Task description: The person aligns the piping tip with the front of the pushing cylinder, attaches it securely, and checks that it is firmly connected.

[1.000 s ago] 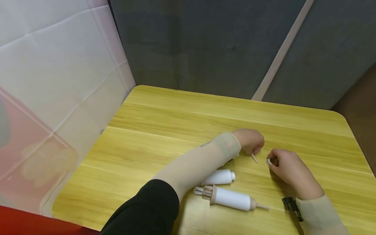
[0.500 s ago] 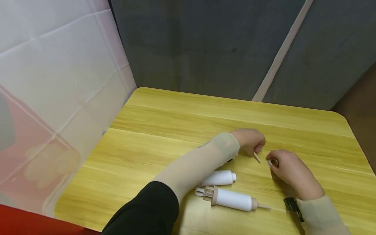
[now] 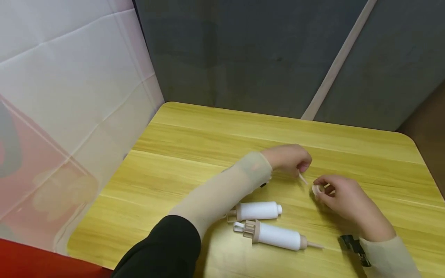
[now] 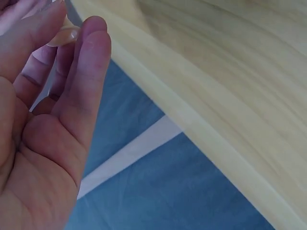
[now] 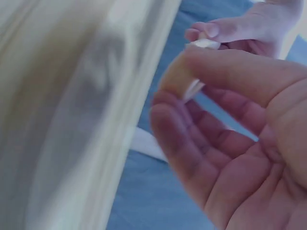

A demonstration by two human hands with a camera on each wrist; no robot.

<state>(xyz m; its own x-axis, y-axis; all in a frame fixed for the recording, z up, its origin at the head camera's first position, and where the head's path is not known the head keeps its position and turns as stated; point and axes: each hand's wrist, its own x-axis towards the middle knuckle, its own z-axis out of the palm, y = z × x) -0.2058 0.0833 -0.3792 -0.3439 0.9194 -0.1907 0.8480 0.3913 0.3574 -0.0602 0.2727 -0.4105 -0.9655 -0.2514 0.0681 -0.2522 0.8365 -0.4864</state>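
Note:
In the head view my left hand [image 3: 288, 157] pinches a thin, pale beige needle-like piece [image 3: 303, 178] that points down toward the right hand. The left wrist view shows its beige flared end [image 4: 64, 36] between thumb and fingertips. My right hand [image 3: 344, 195] holds a short beige ring-shaped piece [image 3: 316, 189] by thumb and fingertips, just right of the needle-like piece. The right wrist view shows this ring's curved outer wall [image 5: 176, 76], with the left hand close behind. Nearer the body lie two white-barrelled syringes: one [image 3: 279, 236] with a thin beige tip, the other [image 3: 260, 210] with a bare white nozzle.
The wood-patterned table [image 3: 194, 139] has rounded far corners. A dark grey cloth [image 3: 243, 58] with a pale diagonal strip [image 3: 338, 63] hangs behind it, and a pale printed cloth [image 3: 69, 77] covers the left side. The left forearm passes over the table beside the syringes.
My left hand has shifted slightly left and away from the body, uncovering more of the rear syringe. The right hand's fingers have spread somewhat and the ring-shaped piece has turned. The syringes lie as before.

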